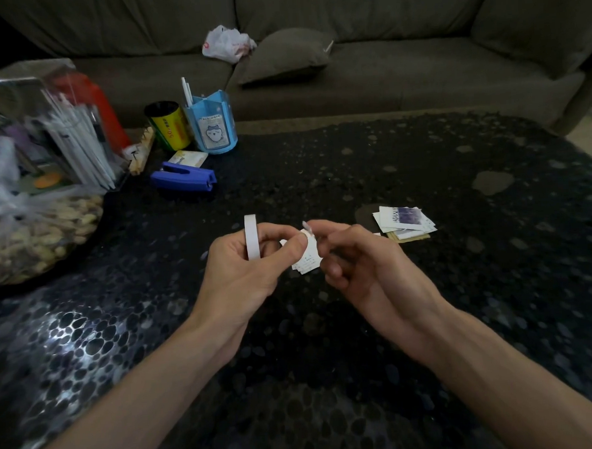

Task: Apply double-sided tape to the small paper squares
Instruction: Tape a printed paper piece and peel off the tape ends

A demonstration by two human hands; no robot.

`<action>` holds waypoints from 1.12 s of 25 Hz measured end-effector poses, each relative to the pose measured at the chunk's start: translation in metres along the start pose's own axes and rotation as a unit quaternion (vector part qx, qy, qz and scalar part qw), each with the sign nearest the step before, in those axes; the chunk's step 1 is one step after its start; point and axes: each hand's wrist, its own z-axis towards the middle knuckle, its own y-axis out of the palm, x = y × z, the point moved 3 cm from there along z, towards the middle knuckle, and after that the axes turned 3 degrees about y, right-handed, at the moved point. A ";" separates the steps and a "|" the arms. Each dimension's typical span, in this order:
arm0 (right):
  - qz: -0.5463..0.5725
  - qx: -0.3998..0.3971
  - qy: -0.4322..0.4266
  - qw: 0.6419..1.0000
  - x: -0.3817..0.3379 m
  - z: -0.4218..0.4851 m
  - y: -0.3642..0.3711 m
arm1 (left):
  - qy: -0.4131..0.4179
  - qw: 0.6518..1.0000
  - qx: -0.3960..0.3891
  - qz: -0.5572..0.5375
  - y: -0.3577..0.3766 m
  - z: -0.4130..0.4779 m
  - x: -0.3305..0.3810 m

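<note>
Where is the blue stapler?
In the head view, the blue stapler lies on the dark table, left side, just in front of the blue pen holder.

The tape roll [251, 238] is narrow and white, standing upright and seen edge-on, with the left hand [245, 264] curled round it above the dark table. Just to its right is a small stack of paper squares [306, 258] — white, with faint print, slightly fanned at the lower corner — held under the left thumb. The right hand [351, 255] seems to pinch its top edge, though blur hides the contact. A loose pile of squares [404, 222], white with some purple-printed, lies flat and overlapping on the table, to the right and well apart.
</note>
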 end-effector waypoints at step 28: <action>-0.001 0.002 0.025 1.000 0.002 0.001 -0.003 | 0.092 0.989 -0.005 0.112 0.002 0.002 0.001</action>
